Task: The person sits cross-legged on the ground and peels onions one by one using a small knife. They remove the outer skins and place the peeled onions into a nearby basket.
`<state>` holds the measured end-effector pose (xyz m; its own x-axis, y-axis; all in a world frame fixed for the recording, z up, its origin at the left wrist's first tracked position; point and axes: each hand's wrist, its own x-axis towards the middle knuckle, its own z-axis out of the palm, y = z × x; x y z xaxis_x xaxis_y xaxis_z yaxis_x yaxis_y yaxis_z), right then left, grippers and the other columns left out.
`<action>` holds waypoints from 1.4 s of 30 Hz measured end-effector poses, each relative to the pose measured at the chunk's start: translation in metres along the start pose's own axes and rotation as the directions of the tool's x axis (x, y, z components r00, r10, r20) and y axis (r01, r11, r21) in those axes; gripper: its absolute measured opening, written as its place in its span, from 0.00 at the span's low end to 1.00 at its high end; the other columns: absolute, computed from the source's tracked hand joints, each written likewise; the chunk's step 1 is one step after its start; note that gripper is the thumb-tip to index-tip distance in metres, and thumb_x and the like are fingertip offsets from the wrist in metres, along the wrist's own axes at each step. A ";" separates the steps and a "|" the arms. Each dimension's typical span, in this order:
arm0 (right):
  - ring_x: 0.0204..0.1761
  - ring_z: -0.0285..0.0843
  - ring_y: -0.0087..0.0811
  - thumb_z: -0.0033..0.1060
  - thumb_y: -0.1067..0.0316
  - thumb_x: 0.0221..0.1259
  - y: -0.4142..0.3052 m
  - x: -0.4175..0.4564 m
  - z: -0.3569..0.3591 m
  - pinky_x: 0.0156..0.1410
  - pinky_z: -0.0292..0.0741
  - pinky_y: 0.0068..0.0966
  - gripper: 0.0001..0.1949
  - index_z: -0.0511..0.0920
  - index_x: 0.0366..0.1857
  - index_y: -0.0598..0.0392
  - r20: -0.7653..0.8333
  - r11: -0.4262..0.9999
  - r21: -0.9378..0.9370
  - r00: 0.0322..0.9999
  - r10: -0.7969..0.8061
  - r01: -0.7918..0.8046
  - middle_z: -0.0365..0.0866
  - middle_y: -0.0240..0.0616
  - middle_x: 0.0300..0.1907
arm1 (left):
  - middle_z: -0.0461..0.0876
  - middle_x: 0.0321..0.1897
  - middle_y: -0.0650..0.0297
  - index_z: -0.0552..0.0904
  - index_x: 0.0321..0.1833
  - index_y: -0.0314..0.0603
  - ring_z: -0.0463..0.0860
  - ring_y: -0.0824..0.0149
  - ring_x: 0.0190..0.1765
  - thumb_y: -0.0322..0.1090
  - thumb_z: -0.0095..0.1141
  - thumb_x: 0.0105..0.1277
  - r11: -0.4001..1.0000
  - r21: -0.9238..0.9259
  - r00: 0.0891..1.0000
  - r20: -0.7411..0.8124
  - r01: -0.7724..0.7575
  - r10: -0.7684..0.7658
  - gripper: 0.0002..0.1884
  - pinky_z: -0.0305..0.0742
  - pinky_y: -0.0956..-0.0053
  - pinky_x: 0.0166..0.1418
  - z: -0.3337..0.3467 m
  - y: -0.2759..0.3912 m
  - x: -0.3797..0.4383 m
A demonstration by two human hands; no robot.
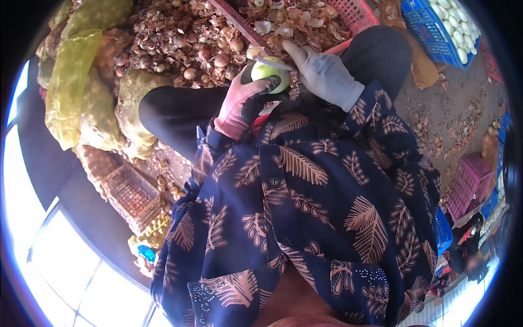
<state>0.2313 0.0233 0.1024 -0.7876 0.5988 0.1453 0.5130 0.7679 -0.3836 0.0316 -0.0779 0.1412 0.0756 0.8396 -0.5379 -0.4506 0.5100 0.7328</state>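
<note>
A peeled pale green onion [261,74] rests in my left hand [239,100], which wears a pink glove with dark palm and fingertips. My thumb lies across its near side. From the right, my right hand [329,77], in a pale grey glove bearing writing, grips a knife; its blade [276,64] lies against the top of the onion. The knife's handle is hidden in the fist. A small tan piece [254,52], seemingly onion skin, sits at the blade's tip. Both hands are above my lap, between my bent knees.
Unpeeled onions and loose skins [184,45] are heaped ahead. A red plastic crate [359,20] holds skins. Peeled onions fill a blue crate [425,36] at the right. Full mesh sacks [98,106] and a wicker-like basket [130,196] stand left. A pink crate [468,184] and a person [470,253] are behind right.
</note>
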 end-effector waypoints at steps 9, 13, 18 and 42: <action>0.42 0.85 0.50 0.62 0.69 0.60 -0.003 -0.003 -0.005 0.42 0.81 0.43 0.35 0.61 0.74 0.52 0.096 0.990 0.085 0.990 0.100 -0.108 0.82 0.50 0.47 | 0.85 0.51 0.58 0.73 0.65 0.29 0.85 0.66 0.53 0.19 0.64 0.50 0.980 0.072 0.982 -0.029 -0.183 0.186 0.34 0.78 0.70 0.64 0.010 0.002 -0.004; 0.43 0.86 0.50 0.64 0.65 0.60 -0.007 -0.005 -0.002 0.44 0.81 0.45 0.36 0.60 0.74 0.51 0.094 0.981 0.152 0.990 0.110 -0.123 0.82 0.51 0.49 | 0.85 0.51 0.59 0.73 0.66 0.29 0.85 0.66 0.53 0.19 0.65 0.51 0.988 0.029 0.985 -0.081 -0.153 0.155 0.34 0.79 0.71 0.63 0.007 0.003 0.002; 0.40 0.88 0.50 0.61 0.60 0.65 -0.024 -0.002 -0.015 0.42 0.81 0.47 0.35 0.57 0.74 0.54 0.179 0.991 0.093 0.981 0.073 -0.091 0.83 0.53 0.49 | 0.85 0.50 0.61 0.77 0.62 0.32 0.85 0.68 0.50 0.20 0.63 0.55 0.992 0.017 0.983 -0.138 -0.121 0.123 0.27 0.79 0.73 0.59 0.003 -0.001 0.002; 0.38 0.85 0.57 0.58 0.65 0.61 0.017 -0.009 0.052 0.45 0.78 0.50 0.10 0.77 0.41 0.59 0.258 0.860 0.307 0.905 0.337 -0.408 0.85 0.56 0.32 | 0.83 0.55 0.52 0.77 0.64 0.40 0.83 0.53 0.51 0.47 0.56 0.74 0.805 -0.585 0.991 -0.012 0.104 -0.137 0.23 0.82 0.62 0.54 -0.014 0.006 0.020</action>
<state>0.2298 0.0191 0.0473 -0.6280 0.7424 -0.2333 0.6579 0.3463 -0.6688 0.0182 -0.0609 0.1294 0.1258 0.7599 -0.6378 -0.8747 0.3883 0.2901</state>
